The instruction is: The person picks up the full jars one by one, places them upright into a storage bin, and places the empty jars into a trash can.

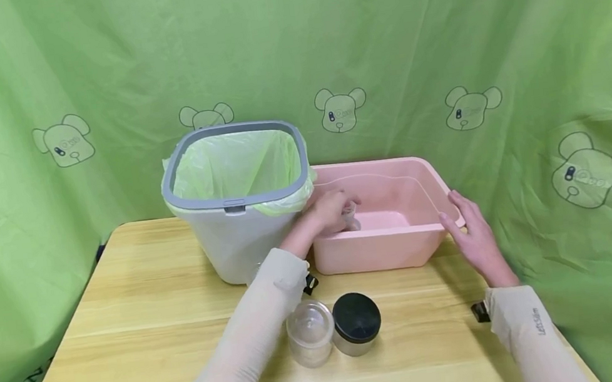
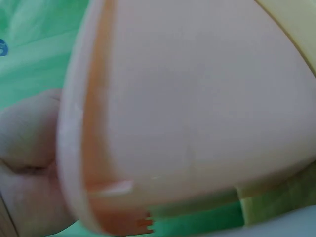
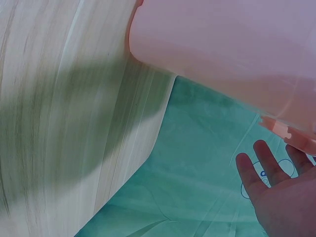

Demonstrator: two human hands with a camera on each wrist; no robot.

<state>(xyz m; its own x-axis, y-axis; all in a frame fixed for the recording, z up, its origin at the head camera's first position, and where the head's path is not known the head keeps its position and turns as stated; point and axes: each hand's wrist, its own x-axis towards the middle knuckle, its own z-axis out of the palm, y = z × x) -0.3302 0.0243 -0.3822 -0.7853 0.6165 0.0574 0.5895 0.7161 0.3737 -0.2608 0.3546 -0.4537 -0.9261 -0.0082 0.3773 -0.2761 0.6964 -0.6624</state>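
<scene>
My left hand [image 1: 332, 212] reaches down into the left end of the pink plastic bin [image 1: 383, 250]. Its fingers curl at a small clear, whitish object [image 1: 350, 216], mostly covered by the hand; its kind cannot be made out. At the bin's right front corner my right hand [image 1: 474, 235] touches the rim, with thumb and fingers extended. Those fingers [image 3: 269, 165] look straight and spread beside the rim in the right wrist view. The left wrist view shows the bin's outer wall [image 2: 192, 113] up close, with the left hand [image 2: 29, 163] partly behind the rim.
A white trash can [image 1: 232, 243] with a grey rim and a green liner bag stands left of the bin. Nearer me on the wooden table [image 1: 148, 347] are a clear jar [image 1: 311, 335] and a black-lidded jar [image 1: 357, 322], side by side. A green curtain [image 1: 289, 41] hangs behind.
</scene>
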